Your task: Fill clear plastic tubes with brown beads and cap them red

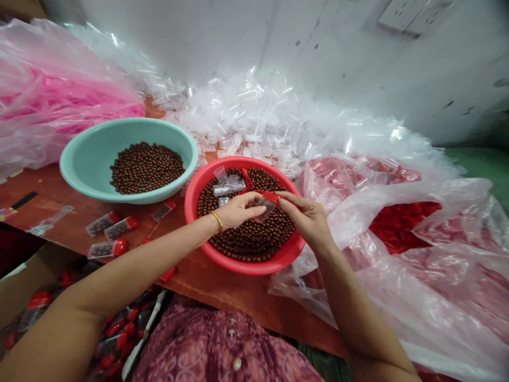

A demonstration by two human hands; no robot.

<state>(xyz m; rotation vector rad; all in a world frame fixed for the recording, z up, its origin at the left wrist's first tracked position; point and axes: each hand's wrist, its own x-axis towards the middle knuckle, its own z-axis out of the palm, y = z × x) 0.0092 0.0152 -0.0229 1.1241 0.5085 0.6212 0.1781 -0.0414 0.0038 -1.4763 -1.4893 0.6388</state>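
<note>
Over a red basin (243,268) of brown beads (250,244), my two hands meet at one small clear plastic container (265,210). My left hand (240,209) is closed round the clear body. The fingers of my right hand (304,215) pinch the red cap (271,197) at its top end. Whether beads are inside this container is hard to make out. Several loose clear containers (228,185) and a red cap piece (247,179) lie on the beads behind my left hand.
A turquoise basin (85,170) with more brown beads stands at left. Red-capped filled containers (107,248) lie before it, with a box of more below. Clear containers (254,111) are heaped along the wall. Plastic bags hold pink (71,101) and red pieces (401,225).
</note>
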